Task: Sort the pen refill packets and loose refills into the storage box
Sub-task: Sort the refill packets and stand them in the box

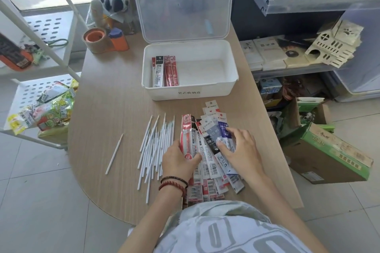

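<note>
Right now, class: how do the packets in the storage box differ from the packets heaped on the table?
Box packets are few; table packets are many. Box packets lie side by side; table packets overlap in a fanned heap. Box packets are red and black; table packets include blue. Both are long, flat sleeves.

1. A head-worn wide-angle camera looks forward and steeply down over the wearer's shirt [226, 232] onto the wooden table [107, 109].
2. The left hand [177, 159] and right hand [241, 150] sit close beneath the lens among the refill packets [209, 162]; the storage box [190, 93] lies farther up-frame.
</note>
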Tool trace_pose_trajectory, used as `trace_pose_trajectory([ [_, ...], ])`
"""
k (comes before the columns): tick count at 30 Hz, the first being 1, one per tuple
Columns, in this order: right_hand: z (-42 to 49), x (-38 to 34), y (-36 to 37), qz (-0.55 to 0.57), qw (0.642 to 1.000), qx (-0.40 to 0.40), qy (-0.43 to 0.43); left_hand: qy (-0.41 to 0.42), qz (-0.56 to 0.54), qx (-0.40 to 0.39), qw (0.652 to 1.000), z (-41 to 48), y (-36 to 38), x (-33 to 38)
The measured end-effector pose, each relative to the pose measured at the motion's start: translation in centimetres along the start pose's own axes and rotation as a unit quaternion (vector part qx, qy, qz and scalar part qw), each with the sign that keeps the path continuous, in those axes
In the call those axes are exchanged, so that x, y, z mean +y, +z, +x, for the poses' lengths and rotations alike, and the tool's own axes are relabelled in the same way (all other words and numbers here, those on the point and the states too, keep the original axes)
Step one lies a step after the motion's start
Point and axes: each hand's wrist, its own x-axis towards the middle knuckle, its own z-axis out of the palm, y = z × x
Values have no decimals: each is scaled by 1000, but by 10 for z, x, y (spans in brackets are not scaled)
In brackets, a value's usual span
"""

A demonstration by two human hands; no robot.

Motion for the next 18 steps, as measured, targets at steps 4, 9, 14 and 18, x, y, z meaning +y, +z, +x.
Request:
trace_pose_trajectory([
  [4,0,1,-1,2,1000,-7,-1,-9,-11,26,1000,5,-6,-4],
  [9,0,0,-2,-1,1000,-13,1,-3,-36,39,999,12,-17,-9],
  [14,1,3,-5,11,1000,-18,11,12,-78,31,996,18,-35,-11],
  [18,3,3,-8,21,1000,-13,8,26,-122,19,992,20,-55,-8],
])
